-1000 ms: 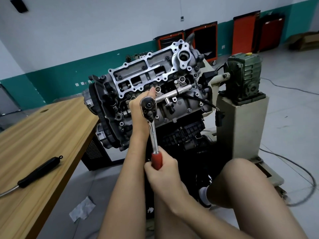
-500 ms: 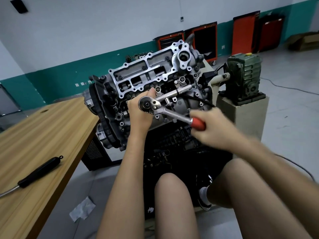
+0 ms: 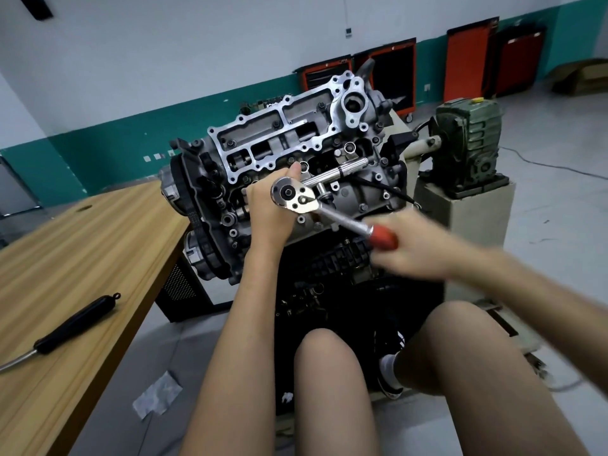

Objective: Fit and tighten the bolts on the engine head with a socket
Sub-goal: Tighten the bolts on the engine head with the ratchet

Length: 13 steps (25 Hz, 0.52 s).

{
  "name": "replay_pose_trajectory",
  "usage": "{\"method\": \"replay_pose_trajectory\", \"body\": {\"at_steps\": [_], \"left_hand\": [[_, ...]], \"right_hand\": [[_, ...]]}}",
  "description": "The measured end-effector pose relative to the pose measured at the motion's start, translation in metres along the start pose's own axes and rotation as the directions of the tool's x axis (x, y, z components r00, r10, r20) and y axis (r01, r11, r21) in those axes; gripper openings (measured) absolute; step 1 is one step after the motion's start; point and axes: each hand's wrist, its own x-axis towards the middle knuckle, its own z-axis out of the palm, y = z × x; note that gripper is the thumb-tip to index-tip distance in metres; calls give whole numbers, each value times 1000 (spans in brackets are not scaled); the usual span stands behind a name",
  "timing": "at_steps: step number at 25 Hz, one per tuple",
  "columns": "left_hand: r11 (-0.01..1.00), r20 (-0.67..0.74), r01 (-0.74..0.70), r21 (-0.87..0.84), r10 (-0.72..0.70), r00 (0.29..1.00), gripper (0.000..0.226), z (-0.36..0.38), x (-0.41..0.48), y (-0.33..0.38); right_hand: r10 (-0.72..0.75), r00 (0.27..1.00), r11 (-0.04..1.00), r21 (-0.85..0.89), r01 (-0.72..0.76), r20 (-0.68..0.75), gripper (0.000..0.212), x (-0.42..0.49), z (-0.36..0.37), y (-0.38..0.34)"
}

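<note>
One swing takes the ratchet (image 3: 324,210) from handle-down to lower right, right hand (image 3: 418,250) grip curled on its red handle (image 3: 383,237), left hand (image 3: 268,210) grip clasping its head: tightening continues.

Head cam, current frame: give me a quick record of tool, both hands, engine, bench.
tool: ratchet, head over the engine head, red handle pointing lower right
left hand: against the ratchet's head, thumb up, fingers hidden
right hand: grips the red handle, blurred
bench: wooden table, black-handled tool lying on it
</note>
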Motion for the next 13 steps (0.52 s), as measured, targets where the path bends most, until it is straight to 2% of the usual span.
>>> {"method": "replay_pose_trajectory", "body": {"at_steps": [2,4,6,8,9,11,12,13], "left_hand": [[1000,8,10,-7,-10,1000,53,1,1,0],[999,-28,31,-42,-32,999,54,1,2,-2],[998,-42,34,-54,-36,998,55,2,0,-3],[998,-31,50,-40,-51,998,56,5,-4,-1],[996,-36,75,-38,-76,996,55,6,-5,0],[996,-43,81,-37,-83,996,55,5,-5,2],[998,-39,58,-35,-59,998,55,3,-4,1],[999,-28,36,-30,-37,999,54,1,-3,1]], "right_hand": [[-64,998,961,-269,67,21,29,25,-47,10],[-83,996,944,-323,68,-34,32,33,-53,13],[-32,993,987,-159,13,-116,40,13,-21,8],[64,973,988,151,-31,-220,44,-11,37,-8],[163,957,937,342,-75,-239,42,-20,67,-21],[329,926,755,641,-139,-187,28,-20,120,-54],[359,921,694,703,-154,-153,21,-18,136,-68],[361,922,681,715,-158,-139,19,-17,139,-74]]}}
